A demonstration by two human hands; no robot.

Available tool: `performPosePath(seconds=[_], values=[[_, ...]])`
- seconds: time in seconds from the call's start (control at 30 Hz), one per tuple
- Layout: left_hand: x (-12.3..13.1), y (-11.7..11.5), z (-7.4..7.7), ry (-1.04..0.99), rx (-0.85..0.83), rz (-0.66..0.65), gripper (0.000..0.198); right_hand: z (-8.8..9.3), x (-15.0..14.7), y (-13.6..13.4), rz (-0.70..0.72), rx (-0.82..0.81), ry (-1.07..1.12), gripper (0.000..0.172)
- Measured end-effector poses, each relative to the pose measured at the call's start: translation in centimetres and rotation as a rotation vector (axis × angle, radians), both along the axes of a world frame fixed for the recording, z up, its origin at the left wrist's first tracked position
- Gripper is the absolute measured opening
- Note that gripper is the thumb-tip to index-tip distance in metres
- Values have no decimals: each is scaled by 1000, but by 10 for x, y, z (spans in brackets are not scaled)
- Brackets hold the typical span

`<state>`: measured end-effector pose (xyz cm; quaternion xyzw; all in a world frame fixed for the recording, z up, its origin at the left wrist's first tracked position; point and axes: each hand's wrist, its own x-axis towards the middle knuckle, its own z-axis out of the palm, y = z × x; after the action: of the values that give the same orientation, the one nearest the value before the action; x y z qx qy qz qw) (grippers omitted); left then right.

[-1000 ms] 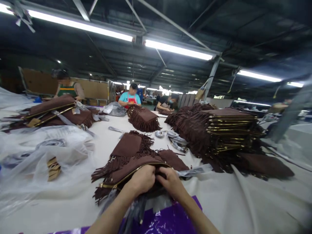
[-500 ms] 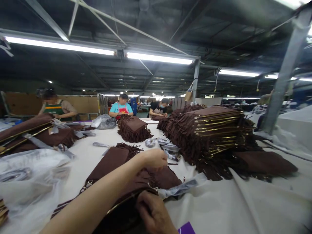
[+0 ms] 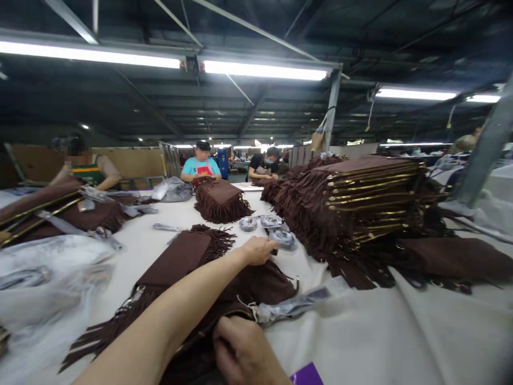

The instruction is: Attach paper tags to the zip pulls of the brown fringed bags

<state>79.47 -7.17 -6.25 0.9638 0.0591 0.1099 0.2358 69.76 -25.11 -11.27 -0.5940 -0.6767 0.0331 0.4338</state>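
My left hand (image 3: 258, 251) reaches across the dark brown fringed bag (image 3: 260, 283), its fingers closed at a small dark thing too hidden to name. Just beyond lie coiled straps in clear wrap (image 3: 282, 238). Low in the view, my right hand (image 3: 244, 347) is closed on the edge of the bag's opening, beside its gold zip; the fingertips are partly hidden. A wrapped grey strip (image 3: 294, 306) is attached near the opening by a white string. Left of my forearm lies another brown fringed bag (image 3: 174, 258).
A tall stack of brown fringed bags (image 3: 368, 187) stands at the right. More bags (image 3: 100, 216) and clear plastic (image 3: 52, 299) lie at the left. A smaller fringed pile (image 3: 222, 199) sits ahead. Three people work across the table. A purple piece (image 3: 306, 374) lies near the front.
The view has shifted slightly. My left hand has moved a little away from the bag, toward the coiled straps. The wrapped strap nearest it sits differently. My right hand remains at the opening.
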Motion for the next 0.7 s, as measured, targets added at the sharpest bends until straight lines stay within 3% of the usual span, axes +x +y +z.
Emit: performPosePath(seconds=[0.1, 0.2, 0.3, 0.43, 0.57, 0.63, 0.7], values=[[-46, 12, 32, -192, -165, 128, 35, -2, 2, -1, 24, 15, 20, 13], [-108, 20, 61, -364, -376, 255, 44, -7, 4, 2, 57, -3, 9, 13], [-182, 20, 74, -468, -571, 322, 46, -9, 8, 2, 85, -45, 3, 15], [-268, 4, 64, -541, -815, 360, 33, -5, 10, -1, 100, -111, 91, 21], [-308, -20, 37, -703, -1095, 407, 31, 2, 9, -9, 127, -220, 207, 26], [-312, -31, 26, -776, -960, 521, 31, 5, 8, -11, 127, -252, 252, 28], [-307, -41, 17, -822, -630, 638, 21, 5, 6, -12, 123, -262, 282, 29]])
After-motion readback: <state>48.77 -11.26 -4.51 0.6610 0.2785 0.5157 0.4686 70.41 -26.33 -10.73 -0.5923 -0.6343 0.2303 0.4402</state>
